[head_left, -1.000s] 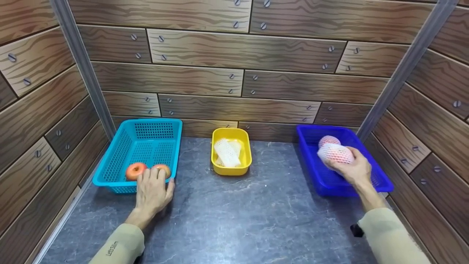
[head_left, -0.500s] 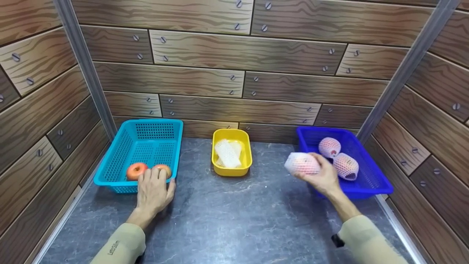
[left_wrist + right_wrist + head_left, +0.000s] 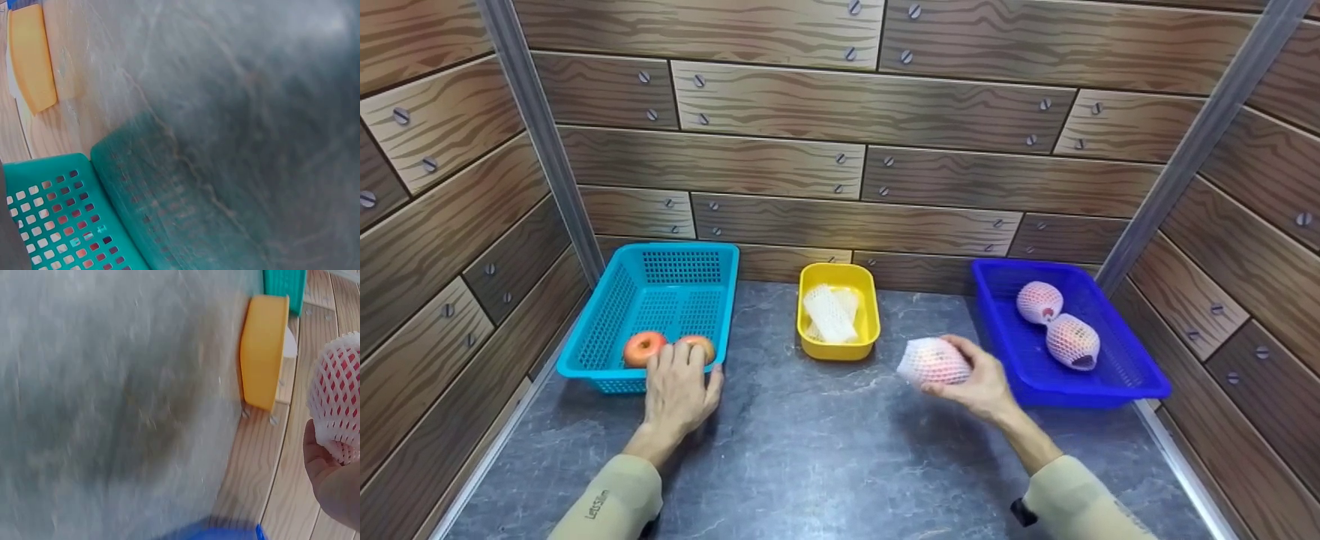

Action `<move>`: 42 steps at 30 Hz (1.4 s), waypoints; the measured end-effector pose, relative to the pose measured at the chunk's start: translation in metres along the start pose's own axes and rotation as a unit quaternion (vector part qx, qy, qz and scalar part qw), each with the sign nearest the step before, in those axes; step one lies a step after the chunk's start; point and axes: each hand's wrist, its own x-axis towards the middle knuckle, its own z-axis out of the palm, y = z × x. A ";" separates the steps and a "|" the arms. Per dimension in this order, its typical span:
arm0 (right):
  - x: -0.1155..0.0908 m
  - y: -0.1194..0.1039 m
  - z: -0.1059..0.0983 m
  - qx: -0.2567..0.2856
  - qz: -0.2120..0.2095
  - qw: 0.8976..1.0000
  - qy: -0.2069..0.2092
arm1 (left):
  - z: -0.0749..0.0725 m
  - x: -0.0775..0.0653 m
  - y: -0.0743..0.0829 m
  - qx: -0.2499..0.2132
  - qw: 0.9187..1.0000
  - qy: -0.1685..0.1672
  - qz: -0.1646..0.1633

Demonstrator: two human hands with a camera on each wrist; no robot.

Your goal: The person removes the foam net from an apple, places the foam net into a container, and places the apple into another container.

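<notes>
My right hand (image 3: pixel 979 382) holds an apple in a white foam net (image 3: pixel 936 361) above the table, between the yellow tub and the blue basket. In the right wrist view the netted apple (image 3: pixel 343 394) shows at the right edge, with fingers (image 3: pixel 316 453) beneath it. My left hand (image 3: pixel 675 390) rests over the front rim of the teal basket (image 3: pixel 604 375), fingertips overlapping one of two bare apples inside. The other bare apple (image 3: pixel 643 349) lies just left of the fingers. The left wrist view shows the teal basket's perforated wall (image 3: pixel 62 225).
A yellow tub (image 3: pixel 840 351) at the back middle contains white foam nets (image 3: pixel 829 313). At right, the blue basket (image 3: pixel 1020 375) holds two netted apples (image 3: pixel 1072 342), one behind the other. Wood-patterned walls (image 3: pixel 855 165) surround the grey marbled tabletop (image 3: pixel 810 450) at the back and sides.
My right hand has lifted a netted apple out of the blue basket and carried it left and toward me. The left hand has stayed at the teal basket's rim.
</notes>
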 end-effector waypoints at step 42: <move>-0.049 -0.003 0.105 -0.031 -0.035 0.991 -0.123 | -0.001 -0.001 0.002 -0.008 1.000 0.003 -0.013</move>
